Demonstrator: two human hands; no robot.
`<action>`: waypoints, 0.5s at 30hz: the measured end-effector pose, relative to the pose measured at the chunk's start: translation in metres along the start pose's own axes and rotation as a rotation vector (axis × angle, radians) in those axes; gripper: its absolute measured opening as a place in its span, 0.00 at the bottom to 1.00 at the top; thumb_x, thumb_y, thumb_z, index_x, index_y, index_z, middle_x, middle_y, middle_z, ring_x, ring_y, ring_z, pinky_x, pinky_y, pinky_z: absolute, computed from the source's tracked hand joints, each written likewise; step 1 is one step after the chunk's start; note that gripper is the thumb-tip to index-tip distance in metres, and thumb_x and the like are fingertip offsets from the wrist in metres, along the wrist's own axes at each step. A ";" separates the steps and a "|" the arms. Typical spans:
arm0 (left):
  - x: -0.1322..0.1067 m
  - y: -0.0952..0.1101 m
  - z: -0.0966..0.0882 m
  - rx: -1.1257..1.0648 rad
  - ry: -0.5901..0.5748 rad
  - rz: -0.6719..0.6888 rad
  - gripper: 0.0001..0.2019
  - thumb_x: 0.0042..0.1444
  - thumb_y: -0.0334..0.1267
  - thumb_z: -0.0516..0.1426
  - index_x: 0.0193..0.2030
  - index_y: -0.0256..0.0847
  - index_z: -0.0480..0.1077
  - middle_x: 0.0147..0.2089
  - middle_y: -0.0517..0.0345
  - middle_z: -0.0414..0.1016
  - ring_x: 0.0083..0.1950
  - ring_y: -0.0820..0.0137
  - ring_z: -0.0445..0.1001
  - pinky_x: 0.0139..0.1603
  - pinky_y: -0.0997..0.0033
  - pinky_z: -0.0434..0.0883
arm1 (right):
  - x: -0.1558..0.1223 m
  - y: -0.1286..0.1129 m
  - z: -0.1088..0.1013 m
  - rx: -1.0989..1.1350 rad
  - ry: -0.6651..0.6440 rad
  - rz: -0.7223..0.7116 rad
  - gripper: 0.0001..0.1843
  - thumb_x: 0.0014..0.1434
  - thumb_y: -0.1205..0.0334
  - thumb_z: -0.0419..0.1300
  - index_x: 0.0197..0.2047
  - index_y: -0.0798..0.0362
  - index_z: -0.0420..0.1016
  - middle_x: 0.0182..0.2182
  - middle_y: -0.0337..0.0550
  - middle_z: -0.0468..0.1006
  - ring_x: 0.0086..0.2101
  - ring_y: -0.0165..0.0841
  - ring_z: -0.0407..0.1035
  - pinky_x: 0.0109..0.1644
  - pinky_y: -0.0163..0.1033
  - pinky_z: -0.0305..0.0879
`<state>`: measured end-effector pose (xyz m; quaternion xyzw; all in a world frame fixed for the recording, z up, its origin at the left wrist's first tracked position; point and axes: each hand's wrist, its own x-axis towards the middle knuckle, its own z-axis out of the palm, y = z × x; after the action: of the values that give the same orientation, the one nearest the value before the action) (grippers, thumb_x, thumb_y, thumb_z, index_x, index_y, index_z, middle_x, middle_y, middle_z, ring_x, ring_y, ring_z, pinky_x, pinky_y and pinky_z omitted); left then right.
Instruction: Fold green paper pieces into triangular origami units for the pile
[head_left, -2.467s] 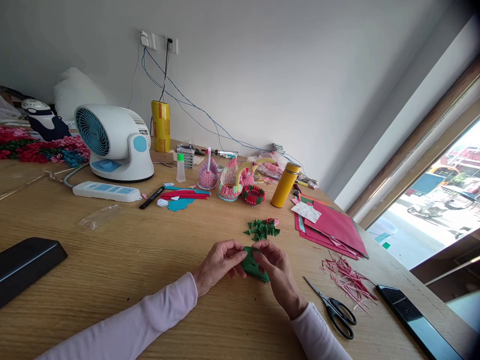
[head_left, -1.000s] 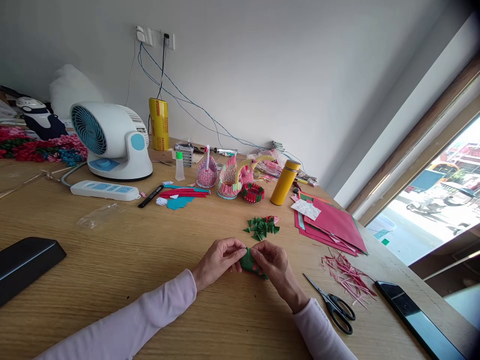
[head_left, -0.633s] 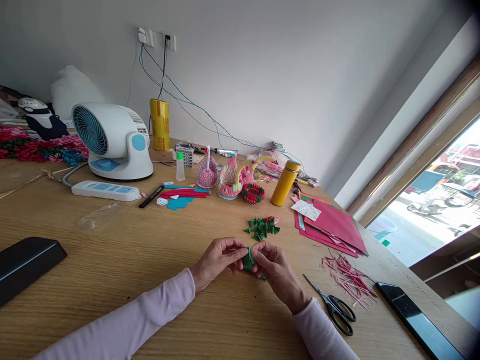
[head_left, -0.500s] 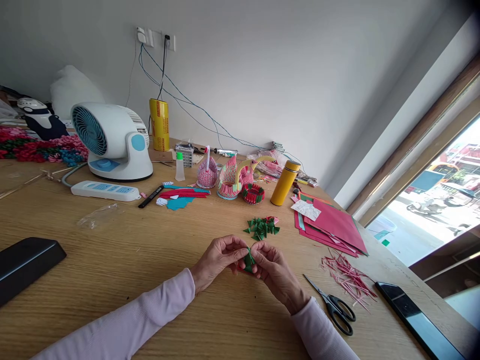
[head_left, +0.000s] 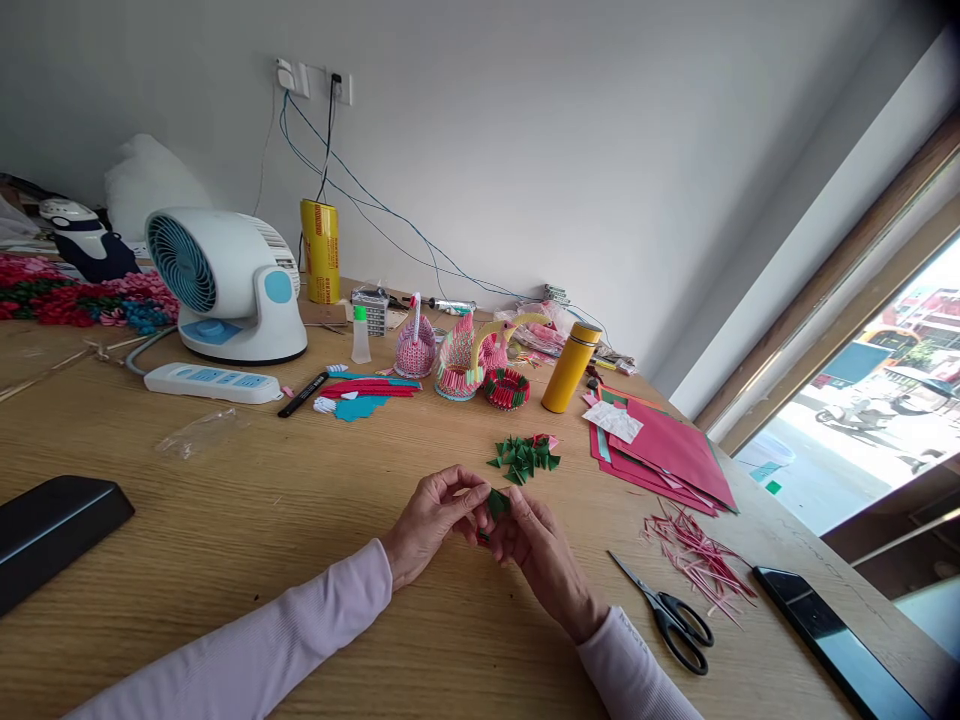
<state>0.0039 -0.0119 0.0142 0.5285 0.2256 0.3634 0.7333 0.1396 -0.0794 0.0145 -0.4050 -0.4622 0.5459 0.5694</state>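
A small folded piece of green paper (head_left: 498,503) is pinched between my two hands, above the front middle of the table. My left hand (head_left: 439,520) grips its left edge with thumb and fingertips. From the other side, my right hand (head_left: 544,555) holds it with the thumb on top. Some red and green shows under the fingers, too hidden to name. Just beyond my hands lies a pile of folded green paper triangles (head_left: 523,458) with a little pink at its back. A round red-and-green folded-paper ring (head_left: 506,388) stands farther back.
Scissors (head_left: 667,612), pink paper strips (head_left: 697,560) and a phone (head_left: 825,630) lie to the right. Behind them are red paper sheets (head_left: 675,450) and a yellow flask (head_left: 571,368). Folded-paper baskets (head_left: 415,350), a power strip (head_left: 214,383) and a fan (head_left: 225,290) stand toward the back.
The green paper has turned so that a flat, pointed face shows between my fingertips. My right hand has shifted slightly, its fingers now lower beneath the paper.
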 end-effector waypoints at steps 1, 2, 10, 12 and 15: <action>0.000 0.000 0.001 0.001 0.009 0.012 0.14 0.51 0.46 0.60 0.33 0.37 0.66 0.22 0.61 0.71 0.24 0.76 0.69 0.23 0.80 0.66 | 0.000 0.000 0.001 -0.049 -0.008 -0.021 0.20 0.59 0.45 0.54 0.32 0.56 0.69 0.28 0.41 0.72 0.22 0.25 0.63 0.24 0.30 0.58; 0.000 0.000 0.001 0.005 0.022 0.023 0.14 0.51 0.46 0.60 0.33 0.37 0.66 0.22 0.62 0.70 0.23 0.77 0.68 0.22 0.80 0.65 | 0.001 0.001 0.001 -0.096 -0.010 -0.042 0.19 0.58 0.46 0.56 0.32 0.55 0.69 0.28 0.41 0.73 0.23 0.25 0.63 0.25 0.31 0.59; 0.003 -0.005 -0.003 0.139 0.048 0.135 0.15 0.50 0.43 0.60 0.39 0.35 0.67 0.21 0.62 0.70 0.21 0.75 0.68 0.19 0.77 0.68 | 0.005 0.009 -0.008 -0.263 0.123 -0.105 0.17 0.56 0.48 0.59 0.31 0.55 0.66 0.21 0.36 0.71 0.18 0.23 0.61 0.21 0.31 0.56; 0.004 -0.007 -0.004 0.203 0.035 0.147 0.16 0.50 0.43 0.60 0.41 0.33 0.69 0.23 0.59 0.72 0.23 0.73 0.70 0.21 0.76 0.69 | 0.005 0.009 -0.011 -0.255 0.126 -0.113 0.16 0.56 0.49 0.59 0.30 0.55 0.67 0.21 0.37 0.71 0.18 0.24 0.61 0.21 0.30 0.56; 0.005 -0.011 -0.005 0.267 0.037 0.137 0.16 0.51 0.43 0.60 0.41 0.32 0.72 0.25 0.56 0.74 0.25 0.72 0.71 0.22 0.75 0.70 | 0.005 0.009 -0.013 -0.236 0.155 -0.115 0.16 0.55 0.49 0.61 0.32 0.55 0.67 0.23 0.38 0.73 0.18 0.24 0.61 0.20 0.30 0.56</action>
<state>0.0060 -0.0070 0.0027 0.6286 0.2488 0.3892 0.6257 0.1497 -0.0733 0.0029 -0.4830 -0.5005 0.4214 0.5819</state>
